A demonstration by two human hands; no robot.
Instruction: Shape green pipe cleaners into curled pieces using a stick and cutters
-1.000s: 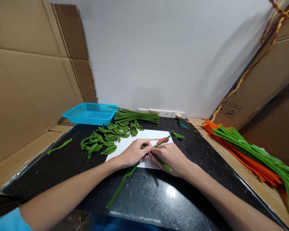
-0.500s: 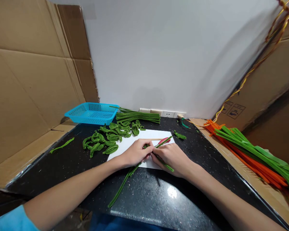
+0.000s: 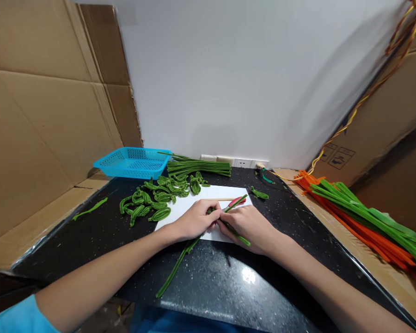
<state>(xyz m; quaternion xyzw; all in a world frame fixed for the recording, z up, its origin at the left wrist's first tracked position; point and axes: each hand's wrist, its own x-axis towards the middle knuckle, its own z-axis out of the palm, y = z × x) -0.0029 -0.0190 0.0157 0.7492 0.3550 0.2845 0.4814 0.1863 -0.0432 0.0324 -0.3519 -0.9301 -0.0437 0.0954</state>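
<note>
Over a white sheet of paper [image 3: 175,210], my left hand [image 3: 197,218] and my right hand [image 3: 244,226] meet with fingertips pinched together. Both grip green pipe cleaners [image 3: 176,270], whose long ends trail toward the table's front edge and poke out around my right hand. The exact spot where they cross is hidden by my fingers. Just beyond my right hand lies a tool with a red handle [image 3: 236,202], partly covered. A thin wooden stick [image 3: 223,199] rests on the paper behind my hands. Leaf shapes bent from green pipe cleaners [image 3: 159,213] are heaped left of the paper.
At the back left stands a blue plastic basket [image 3: 131,171], beside a bundle of straight green pipe cleaners [image 3: 201,167]. One leaf shape [image 3: 260,193] lies right of the paper. Orange strips [image 3: 357,231] and bright green strips [image 3: 370,217] lie on cardboard at right. Wall sockets [image 3: 241,163] line the back.
The view has shifted very slightly. My hands keep the same pinch on the pipe cleaners, with no clear movement.
</note>
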